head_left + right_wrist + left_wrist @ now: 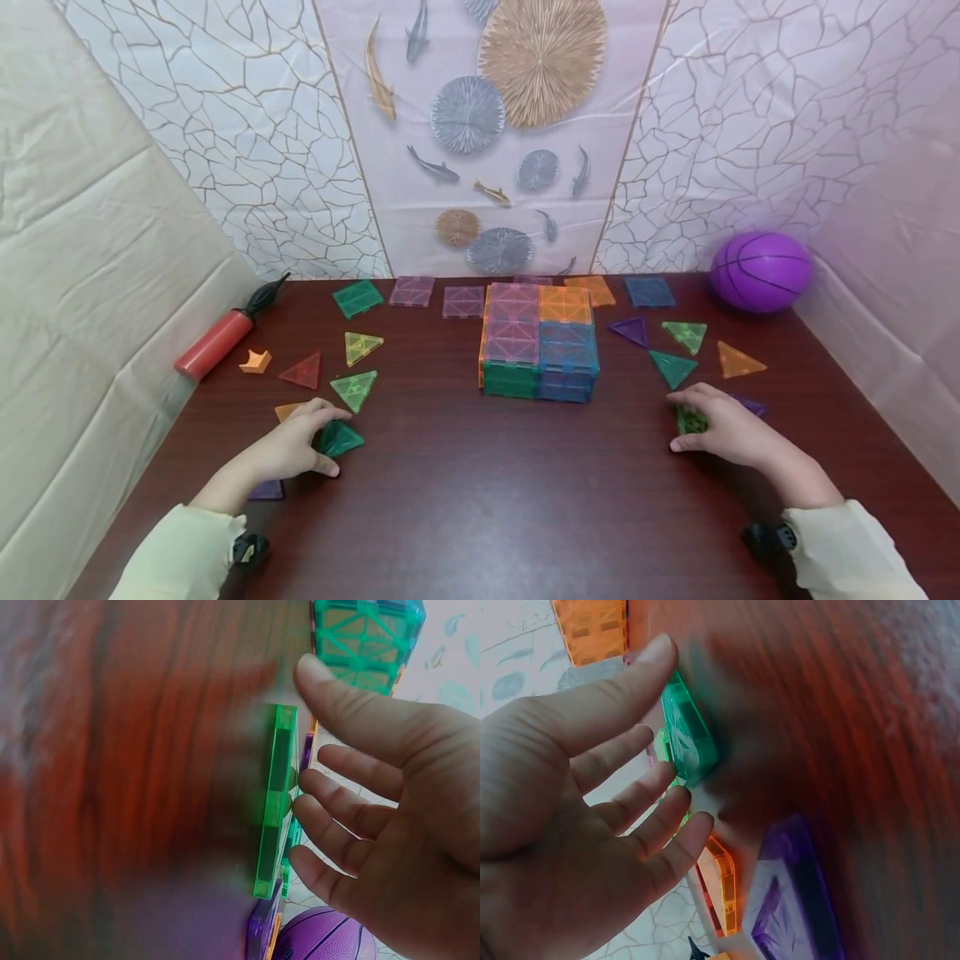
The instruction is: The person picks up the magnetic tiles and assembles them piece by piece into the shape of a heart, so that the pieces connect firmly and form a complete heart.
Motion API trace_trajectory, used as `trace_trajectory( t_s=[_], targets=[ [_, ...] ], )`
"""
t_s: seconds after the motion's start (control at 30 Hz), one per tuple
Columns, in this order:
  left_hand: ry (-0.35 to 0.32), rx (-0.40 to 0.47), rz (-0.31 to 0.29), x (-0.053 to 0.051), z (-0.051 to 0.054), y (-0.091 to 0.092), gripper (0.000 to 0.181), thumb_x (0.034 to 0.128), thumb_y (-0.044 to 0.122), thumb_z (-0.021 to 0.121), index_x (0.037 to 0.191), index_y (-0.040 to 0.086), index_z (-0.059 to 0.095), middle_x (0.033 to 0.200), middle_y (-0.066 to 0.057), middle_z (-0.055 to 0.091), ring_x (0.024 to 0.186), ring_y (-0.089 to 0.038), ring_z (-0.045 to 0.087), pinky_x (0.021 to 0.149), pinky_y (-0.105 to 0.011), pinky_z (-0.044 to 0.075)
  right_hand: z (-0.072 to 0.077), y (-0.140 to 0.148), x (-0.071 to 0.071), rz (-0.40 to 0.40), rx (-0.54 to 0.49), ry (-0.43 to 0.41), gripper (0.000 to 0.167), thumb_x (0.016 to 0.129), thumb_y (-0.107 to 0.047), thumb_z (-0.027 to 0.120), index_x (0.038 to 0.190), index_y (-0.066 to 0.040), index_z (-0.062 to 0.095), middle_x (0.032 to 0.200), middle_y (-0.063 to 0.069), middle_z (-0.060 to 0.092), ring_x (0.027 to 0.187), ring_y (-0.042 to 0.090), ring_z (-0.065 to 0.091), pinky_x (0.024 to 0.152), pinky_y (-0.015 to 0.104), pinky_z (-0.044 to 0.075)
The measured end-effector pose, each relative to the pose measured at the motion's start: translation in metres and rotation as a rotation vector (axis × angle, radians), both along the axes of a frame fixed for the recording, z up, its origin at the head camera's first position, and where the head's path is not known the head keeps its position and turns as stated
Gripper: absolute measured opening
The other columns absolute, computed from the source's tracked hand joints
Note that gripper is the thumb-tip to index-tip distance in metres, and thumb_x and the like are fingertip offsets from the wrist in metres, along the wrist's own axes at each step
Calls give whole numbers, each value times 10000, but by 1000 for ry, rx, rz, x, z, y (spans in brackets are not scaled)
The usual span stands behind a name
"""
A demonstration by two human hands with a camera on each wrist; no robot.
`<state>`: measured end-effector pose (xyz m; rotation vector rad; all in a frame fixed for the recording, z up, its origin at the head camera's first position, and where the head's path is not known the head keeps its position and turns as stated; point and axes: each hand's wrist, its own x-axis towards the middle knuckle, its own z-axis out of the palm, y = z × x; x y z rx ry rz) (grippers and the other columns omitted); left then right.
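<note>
My left hand (303, 439) hovers around a teal triangular magnetic tile (340, 439), its thumb and fingers spread. In the left wrist view the fingers (604, 755) are relaxed, close to that tile (690, 739); contact is hard to tell. Over on the right, my right hand (723, 425) arches over a green magnetic tile (691, 419), partly hidden beneath it. The right wrist view shows the green tile (276, 802) edge-on beside the loosely bent fingers (337, 802). Between the hands, farther back, stands a block of joined square tiles (512, 337) in pink, orange, blue and green.
Loose triangles lie around, including a red one (302, 371) and an orange one (738, 360). Flat squares, one blue (649, 292), line the back edge. A red hand pump (217, 343) and orange piece (256, 361) lie left; a purple ball (761, 272) sits back right.
</note>
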<state>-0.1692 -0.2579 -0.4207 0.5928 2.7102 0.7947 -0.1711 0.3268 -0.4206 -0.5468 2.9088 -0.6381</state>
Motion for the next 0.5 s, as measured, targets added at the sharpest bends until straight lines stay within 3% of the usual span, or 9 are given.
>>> trace_trajectory(
  t_s=[0.2,0.5],
  targets=[
    [-3,-35,7,-1,-2,-1,607,710,117,844,1258,31,598,1178,-114,499,1078,-308,467,878,-480,469,-1,-3,1,-14,-15,13,598,765,-210,811,1238,77,584,1099,168,560,896,246,537,752,415,475],
    [14,-27,-13,-4,-7,0,581,705,102,845,1222,-30,613,1104,-107,499,938,-228,500,769,-344,460,1,0,2,-69,7,-62,749,707,-302,849,1250,117,547,1203,330,509,1103,496,462,879,616,409]
  ],
)
